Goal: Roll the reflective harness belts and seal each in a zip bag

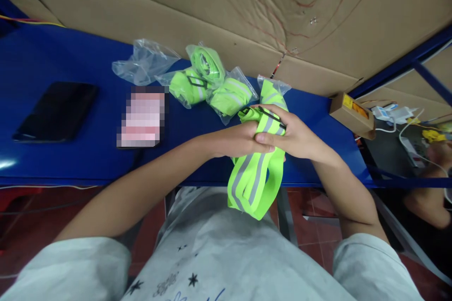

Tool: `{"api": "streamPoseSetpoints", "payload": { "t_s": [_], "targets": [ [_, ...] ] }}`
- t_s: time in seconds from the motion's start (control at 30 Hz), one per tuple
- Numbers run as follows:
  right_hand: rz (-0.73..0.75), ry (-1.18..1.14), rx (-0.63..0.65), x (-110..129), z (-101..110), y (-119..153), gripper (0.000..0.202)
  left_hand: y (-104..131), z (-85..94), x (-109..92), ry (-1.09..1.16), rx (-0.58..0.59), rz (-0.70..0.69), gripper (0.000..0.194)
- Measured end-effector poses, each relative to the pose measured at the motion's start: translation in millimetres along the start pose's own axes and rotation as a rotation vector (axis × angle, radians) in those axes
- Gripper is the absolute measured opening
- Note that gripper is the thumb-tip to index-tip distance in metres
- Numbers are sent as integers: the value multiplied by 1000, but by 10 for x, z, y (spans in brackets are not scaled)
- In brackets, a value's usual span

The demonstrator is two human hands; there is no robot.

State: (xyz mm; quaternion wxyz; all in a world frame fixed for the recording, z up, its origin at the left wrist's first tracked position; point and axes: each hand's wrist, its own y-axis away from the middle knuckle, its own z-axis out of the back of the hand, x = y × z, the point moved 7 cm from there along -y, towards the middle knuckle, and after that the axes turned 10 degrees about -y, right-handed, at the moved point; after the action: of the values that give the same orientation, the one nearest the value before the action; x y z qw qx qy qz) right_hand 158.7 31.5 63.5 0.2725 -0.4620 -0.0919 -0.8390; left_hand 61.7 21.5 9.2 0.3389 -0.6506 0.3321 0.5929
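Note:
A neon-green reflective strap [259,188] with grey stripes and a black buckle is gathered between my two hands over the table's front edge, its loops hanging down. My left hand [243,138] is closed on the strap from the left, its fingers partly hidden. Wrapped round the upper folds from the right is my right hand [291,134], its thumb lying across the front. Just behind the hands lies another green strap [270,91] in a clear plastic bag. Further left sit more bagged green straps [231,96], rolled up.
An empty-looking clear bag [144,61] lies at the back left of the blue table [102,61]. Left are a black tablet-like object [56,110] and a device with a blurred-out screen [141,117]. A small cardboard box [351,115] stands right; beyond it shows another person's arm [427,197].

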Motion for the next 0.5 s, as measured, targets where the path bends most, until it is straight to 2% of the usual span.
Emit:
{"api": "streamPoseSetpoints", "payload": {
  "t_s": [0.1, 0.17, 0.23, 0.3, 0.4, 0.5],
  "targets": [
    [40, 25, -151, 37, 63, 7, 60, -31, -112, 104, 293, 42, 69, 33],
    [88, 72, -251, 103, 182, 29, 59, -43, -237, 120, 443, 119, 76, 40],
    [121, 113, -299, 177, 292, 60, 63, -39, -347, 102, 506, 202, 63, 41],
    [129, 131, -280, 234, 349, 87, 67, -24, -394, 102, 474, 238, 71, 42],
    [77, 103, -245, 261, 377, 126, 65, 4, -356, 159, 283, 238, 130, 47],
    [-16, 8, -245, 226, 374, 152, 57, 18, -285, 192, 88, 240, 156, 35]
  ]
}}
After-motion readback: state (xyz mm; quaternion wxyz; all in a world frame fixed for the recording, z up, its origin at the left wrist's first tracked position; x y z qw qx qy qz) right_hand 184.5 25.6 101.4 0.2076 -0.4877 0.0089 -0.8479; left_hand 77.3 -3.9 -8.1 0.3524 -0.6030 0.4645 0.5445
